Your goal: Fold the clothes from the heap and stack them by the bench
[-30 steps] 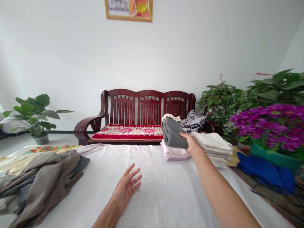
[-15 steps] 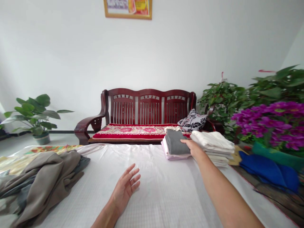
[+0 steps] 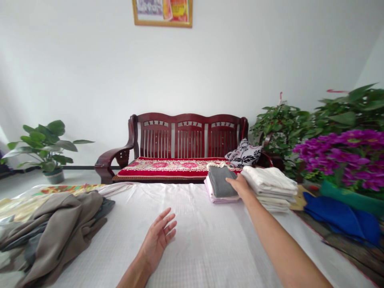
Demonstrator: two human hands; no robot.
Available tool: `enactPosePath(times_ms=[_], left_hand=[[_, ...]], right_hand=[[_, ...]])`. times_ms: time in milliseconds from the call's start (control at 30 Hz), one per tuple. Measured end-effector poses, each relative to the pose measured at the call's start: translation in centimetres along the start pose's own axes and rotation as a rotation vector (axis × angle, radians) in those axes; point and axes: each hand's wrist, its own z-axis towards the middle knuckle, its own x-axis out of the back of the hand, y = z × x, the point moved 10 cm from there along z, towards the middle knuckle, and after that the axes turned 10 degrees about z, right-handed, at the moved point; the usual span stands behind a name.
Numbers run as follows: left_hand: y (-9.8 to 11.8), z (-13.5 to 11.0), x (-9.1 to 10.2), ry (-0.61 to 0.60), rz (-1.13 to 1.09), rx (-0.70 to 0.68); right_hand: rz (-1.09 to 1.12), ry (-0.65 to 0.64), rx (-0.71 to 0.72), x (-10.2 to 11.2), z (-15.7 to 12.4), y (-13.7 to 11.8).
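Note:
My right hand (image 3: 241,186) reaches far across the white table cover (image 3: 198,240) and rests on the near right corner of a folded grey garment (image 3: 221,182) with a cream lace edge. That garment lies on top of a folded pink cloth (image 3: 216,197). The fingers lie on the grey cloth and look loosely curled. My left hand (image 3: 158,238) hovers palm-up and open over the middle of the table, holding nothing. A stack of folded cream clothes (image 3: 270,186) sits just right of the grey garment.
A heap of unfolded brown and grey clothes (image 3: 51,232) lies at the left. A blue cloth (image 3: 339,218) and purple flowers (image 3: 348,156) stand at the right edge. Behind the table are a dark red wooden bench (image 3: 180,148), potted plants (image 3: 45,144) and a patterned cushion (image 3: 244,154).
My right hand lowered the folded grey garment from mid-air onto the pink cloth and now rests on it. The left hand stayed where it was.

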Motion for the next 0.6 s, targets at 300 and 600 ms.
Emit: enactPosePath(times_ms=[300, 600], left_hand=[[0.6, 0.1, 0.8, 0.074, 0.133, -0.122], [1.5, 0.4, 1.6, 0.18, 0.41, -0.368]], right_hand=[[-0.729, -0.149, 0.493, -5.8, -3.5, -6.1], [-0.833, -0.291, 0.321, -7.4, -3.2, -2.4]])
